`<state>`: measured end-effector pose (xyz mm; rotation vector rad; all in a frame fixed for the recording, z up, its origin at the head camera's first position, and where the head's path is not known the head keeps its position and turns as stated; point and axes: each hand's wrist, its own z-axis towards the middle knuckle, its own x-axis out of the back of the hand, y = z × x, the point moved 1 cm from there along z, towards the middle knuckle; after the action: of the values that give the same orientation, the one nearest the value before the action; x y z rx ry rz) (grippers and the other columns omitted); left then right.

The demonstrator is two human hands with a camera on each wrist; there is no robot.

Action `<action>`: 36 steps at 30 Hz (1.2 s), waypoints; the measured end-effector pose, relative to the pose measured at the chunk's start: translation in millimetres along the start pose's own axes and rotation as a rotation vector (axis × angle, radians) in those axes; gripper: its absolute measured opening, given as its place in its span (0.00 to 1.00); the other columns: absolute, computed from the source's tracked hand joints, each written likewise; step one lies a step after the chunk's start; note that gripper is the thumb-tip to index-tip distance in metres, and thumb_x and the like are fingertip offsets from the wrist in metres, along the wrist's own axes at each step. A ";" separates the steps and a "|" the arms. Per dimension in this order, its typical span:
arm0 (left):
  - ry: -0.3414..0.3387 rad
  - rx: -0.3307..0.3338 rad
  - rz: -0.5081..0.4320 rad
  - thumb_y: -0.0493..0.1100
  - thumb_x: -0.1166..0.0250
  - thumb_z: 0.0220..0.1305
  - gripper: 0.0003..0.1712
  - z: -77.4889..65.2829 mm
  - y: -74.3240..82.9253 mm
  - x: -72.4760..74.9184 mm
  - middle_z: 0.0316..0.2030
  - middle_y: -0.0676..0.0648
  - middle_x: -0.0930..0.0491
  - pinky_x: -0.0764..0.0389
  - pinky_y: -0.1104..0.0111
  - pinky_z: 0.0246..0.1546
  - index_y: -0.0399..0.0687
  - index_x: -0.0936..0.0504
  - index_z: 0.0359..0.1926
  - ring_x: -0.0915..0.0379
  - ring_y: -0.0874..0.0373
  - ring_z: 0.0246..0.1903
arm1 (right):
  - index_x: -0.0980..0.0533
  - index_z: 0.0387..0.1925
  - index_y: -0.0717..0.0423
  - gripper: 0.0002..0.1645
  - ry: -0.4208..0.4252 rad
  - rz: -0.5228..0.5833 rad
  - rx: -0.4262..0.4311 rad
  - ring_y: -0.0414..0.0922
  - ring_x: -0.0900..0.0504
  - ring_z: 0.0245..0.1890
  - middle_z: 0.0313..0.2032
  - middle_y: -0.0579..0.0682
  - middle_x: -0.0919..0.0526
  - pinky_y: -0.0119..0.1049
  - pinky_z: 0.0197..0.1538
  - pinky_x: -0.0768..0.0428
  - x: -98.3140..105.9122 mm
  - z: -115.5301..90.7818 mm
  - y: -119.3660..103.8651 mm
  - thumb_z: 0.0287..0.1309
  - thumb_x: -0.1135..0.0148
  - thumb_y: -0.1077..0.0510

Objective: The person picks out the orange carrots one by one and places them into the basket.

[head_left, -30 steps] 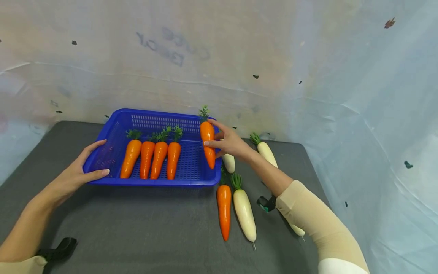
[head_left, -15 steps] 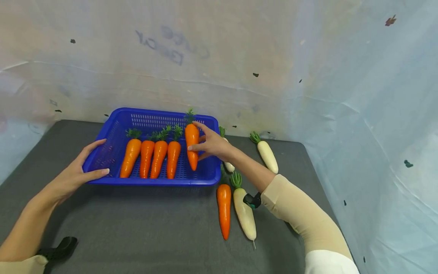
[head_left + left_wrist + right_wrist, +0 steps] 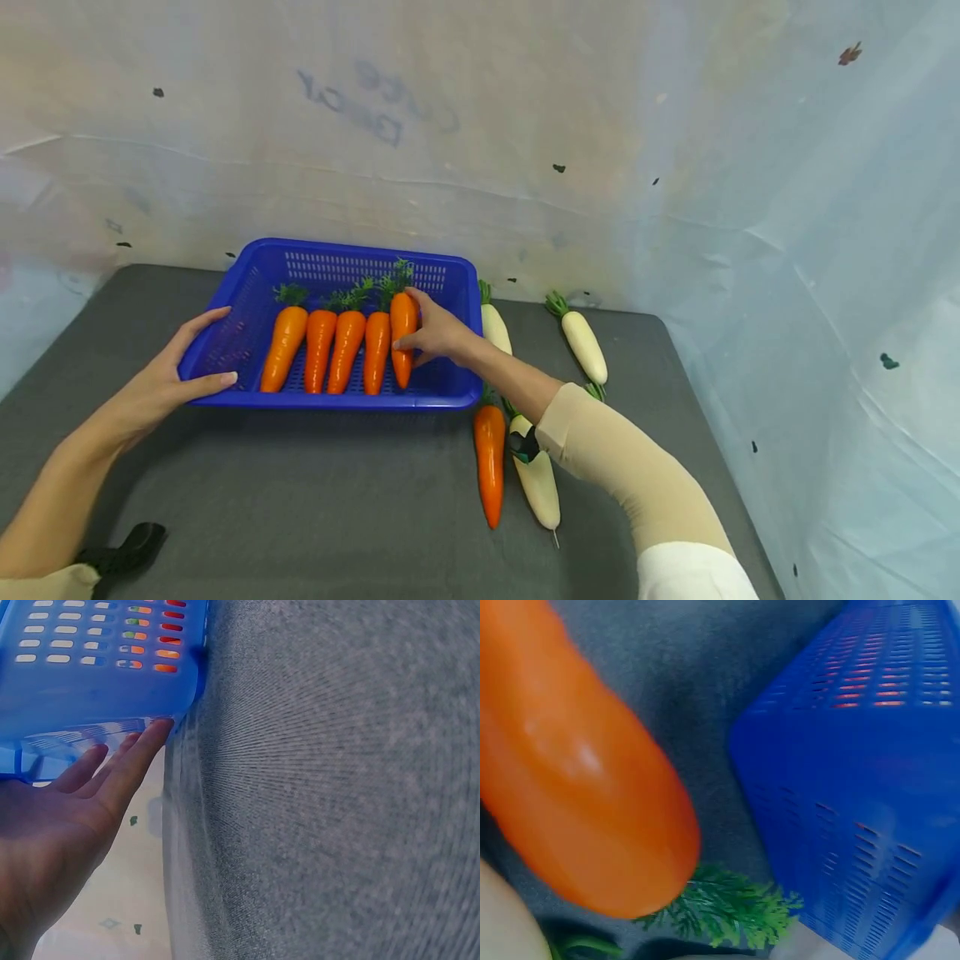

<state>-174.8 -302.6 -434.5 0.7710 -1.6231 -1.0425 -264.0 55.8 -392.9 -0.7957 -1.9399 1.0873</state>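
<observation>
My right hand (image 3: 444, 332) pinches an orange carrot (image 3: 404, 315) with a leafy green top inside the blue plastic basket (image 3: 330, 401). The held carrot hangs tip down, close beside the rightmost of several carrots (image 3: 347, 346) that lie side by side there. At the basket's left end, my left hand (image 3: 159, 377) holds the rim, thumb toward the front corner. Its fingers (image 3: 124, 776) reach along the outside of the basket in the left wrist view. The right hand itself is out of the right wrist view, which shows another carrot (image 3: 600, 780) lying outside the basket.
Right of the basket, a loose carrot (image 3: 491, 467) lies beside a white radish (image 3: 542, 492) on the dark grey table (image 3: 322, 500). More white radishes (image 3: 585, 346) lie farther back, partly behind the right arm. A pale plastic sheet (image 3: 525, 100) hangs behind the table.
My right hand has carried the carrot leftward and down, from above the basket's right end to beside the row of carrots. The left hand stays at the basket's left end.
</observation>
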 end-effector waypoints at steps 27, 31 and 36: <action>-0.012 0.003 0.008 0.45 0.43 0.74 0.49 0.0 -0.3 0.4 0.74 0.28 0.72 0.45 0.23 0.51 0.82 0.69 0.76 0.54 0.22 0.63 | 0.47 0.78 0.43 0.56 0.068 -0.054 -0.055 0.54 0.14 0.39 0.69 0.64 0.36 0.49 0.41 0.14 -11.0 10.8 4.4 0.55 0.29 0.69; -0.013 0.007 0.009 0.45 0.44 0.74 0.49 0.2 0.5 0.0 0.75 0.29 0.74 0.45 0.22 0.51 0.81 0.70 0.76 0.54 0.21 0.63 | 0.44 0.77 0.43 0.55 0.080 -0.060 -0.061 0.53 0.14 0.39 0.68 0.61 0.35 0.47 0.43 0.14 -8.6 9.3 3.4 0.54 0.29 0.70; -0.011 0.030 0.001 0.46 0.44 0.74 0.49 1.6 0.8 0.2 0.75 0.32 0.77 0.47 0.22 0.52 0.81 0.70 0.76 0.58 0.20 0.63 | 0.41 0.76 0.44 0.54 0.100 -0.099 -0.033 0.57 0.15 0.39 0.54 0.62 0.25 0.46 0.44 0.15 -5.0 6.6 2.3 0.52 0.28 0.70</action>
<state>-176.4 -302.0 -433.9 0.7858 -1.6515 -1.0255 -266.6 50.1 -398.8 -0.7491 -1.8964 0.9414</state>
